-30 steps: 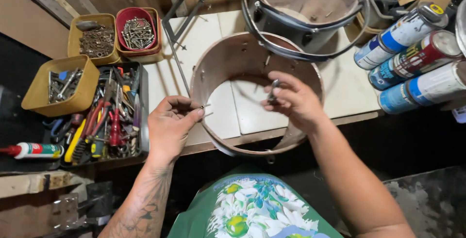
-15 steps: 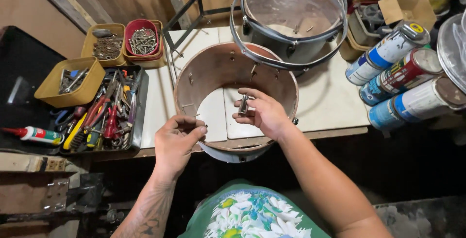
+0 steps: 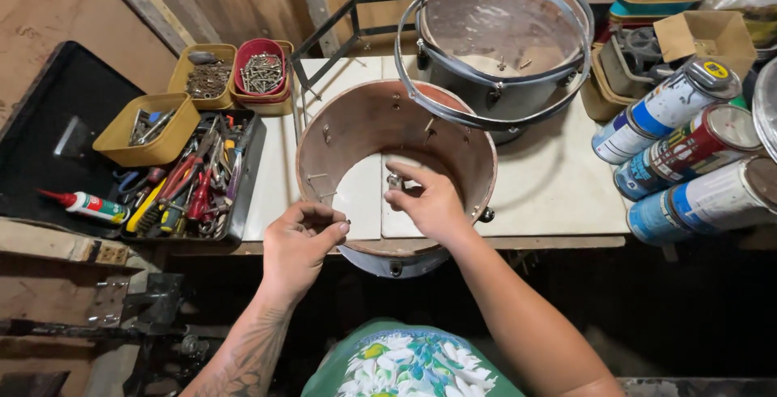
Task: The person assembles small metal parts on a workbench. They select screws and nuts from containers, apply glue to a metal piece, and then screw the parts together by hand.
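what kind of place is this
Most likely a small workshop where drums are built or repaired. An open drum shell sits on the white bench under both hands, a second drum with metal hoops stands behind it, and a tray of hand tools lies beside tubs of screws.

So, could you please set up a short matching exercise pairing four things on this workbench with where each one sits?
Things:
1. round brown drum shell
2. red tub of screws
3. black tray of hand tools
4. row of three spray cans

Places:
A. lying at the right edge
B. at the back left, among yellow tubs
C. in the middle, under both hands
D. left of the shell, at the table's front

Pairs: 1-C, 2-B, 3-D, 4-A
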